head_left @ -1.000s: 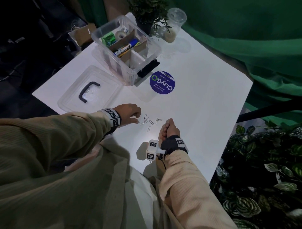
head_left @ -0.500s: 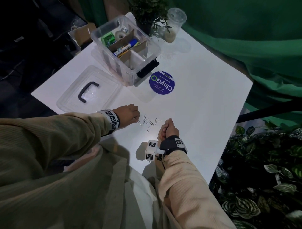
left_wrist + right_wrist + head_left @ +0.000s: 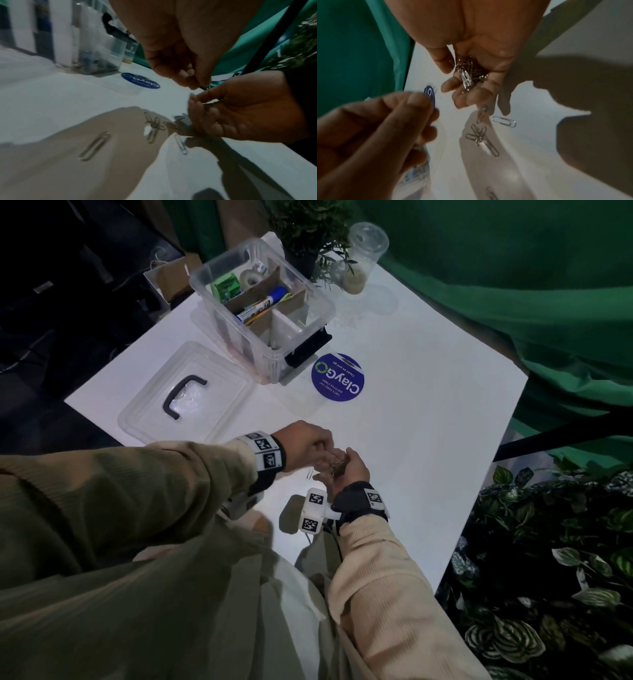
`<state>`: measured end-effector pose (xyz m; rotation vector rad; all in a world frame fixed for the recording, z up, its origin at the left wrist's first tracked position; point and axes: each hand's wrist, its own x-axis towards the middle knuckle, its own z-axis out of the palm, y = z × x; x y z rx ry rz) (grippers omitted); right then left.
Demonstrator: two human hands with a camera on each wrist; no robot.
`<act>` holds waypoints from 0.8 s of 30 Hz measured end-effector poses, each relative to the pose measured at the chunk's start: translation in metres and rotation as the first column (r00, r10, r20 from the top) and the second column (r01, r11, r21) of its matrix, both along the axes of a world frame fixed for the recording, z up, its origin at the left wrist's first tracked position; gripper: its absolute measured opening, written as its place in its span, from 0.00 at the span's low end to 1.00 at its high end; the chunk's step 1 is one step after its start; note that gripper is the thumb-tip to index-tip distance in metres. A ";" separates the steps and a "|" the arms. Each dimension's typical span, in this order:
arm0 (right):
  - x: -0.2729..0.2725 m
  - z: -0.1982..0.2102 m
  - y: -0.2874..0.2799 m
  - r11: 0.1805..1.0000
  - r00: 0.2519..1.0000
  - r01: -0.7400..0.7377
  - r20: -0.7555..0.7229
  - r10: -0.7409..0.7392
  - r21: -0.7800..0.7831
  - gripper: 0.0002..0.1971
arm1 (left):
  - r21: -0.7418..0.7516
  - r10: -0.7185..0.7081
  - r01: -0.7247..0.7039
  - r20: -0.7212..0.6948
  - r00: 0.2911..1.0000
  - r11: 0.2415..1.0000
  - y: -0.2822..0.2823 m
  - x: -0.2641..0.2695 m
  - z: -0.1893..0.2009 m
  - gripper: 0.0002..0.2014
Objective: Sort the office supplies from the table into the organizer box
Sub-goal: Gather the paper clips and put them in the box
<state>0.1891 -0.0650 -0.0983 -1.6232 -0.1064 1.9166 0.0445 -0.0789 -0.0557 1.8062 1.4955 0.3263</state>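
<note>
My right hand (image 3: 344, 470) is palm up just above the white table (image 3: 428, 412), its fingers curled round a bunch of silver paper clips (image 3: 467, 73). My left hand (image 3: 310, 445) hovers right beside it, fingertips (image 3: 197, 83) pinching what looks like a thin paper clip over the right palm. Several loose paper clips (image 3: 154, 125) lie on the table under the hands, a single paper clip (image 3: 310, 474) showing in the head view. The clear organizer box (image 3: 246, 350) stands at the far left, with a marker, tape and green items in its cardboard compartments.
The box's clear lid (image 3: 144, 412) with a black handle lies left of the hands. A round blue sticker (image 3: 337, 378) is on the table past them. A potted plant (image 3: 308, 231) and a plastic cup (image 3: 363, 258) stand behind the box. Leafy plants (image 3: 548, 542) border the right edge.
My right hand has turned from a fist resting on the table to palm up. My left hand has left the scattered clips and moved right, over the right palm.
</note>
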 end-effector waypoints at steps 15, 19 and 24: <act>0.032 -0.007 -0.001 0.998 0.992 0.054 -0.111 -0.053 0.009 0.23 | -0.060 0.171 -0.209 -0.383 0.908 0.976 -0.017 -0.012 -0.024 0.43; 0.033 -0.005 -0.005 1.000 0.997 0.031 -0.069 -0.031 -0.003 0.25 | -0.044 -0.001 -0.020 -0.428 0.904 0.999 -0.025 0.004 -0.036 0.45; 0.032 -0.006 -0.010 0.999 0.999 -0.035 0.030 0.036 -0.004 0.24 | -0.017 -0.117 0.118 -0.357 0.927 0.993 -0.033 0.003 -0.045 0.25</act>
